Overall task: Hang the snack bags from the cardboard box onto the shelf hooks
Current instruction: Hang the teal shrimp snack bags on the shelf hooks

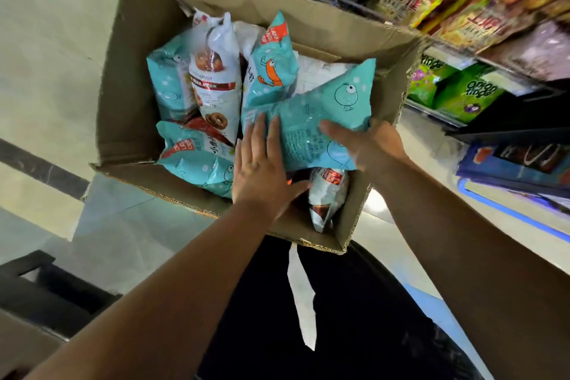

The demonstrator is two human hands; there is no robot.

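Observation:
An open cardboard box (138, 77) stands on the floor in front of me, filled with several snack bags. A teal snack bag (311, 120) with cartoon fish lies across the top of the pile, back side up. My left hand (262, 170) lies flat on its near left end with straight fingers, thumb under the edge. My right hand (364, 145) grips the bag's right side, thumb on top and fingers hidden beneath. Other teal bags (271, 68) and a white doughnut bag (216, 77) stand further back in the box.
Shelves (462, 9) packed with hanging and stacked snack bags run along the upper right. Green onion-ring bags (468, 95) sit on a lower shelf right of the box. A dark crate (52, 290) stands at the lower left. Pale floor tiles surround the box.

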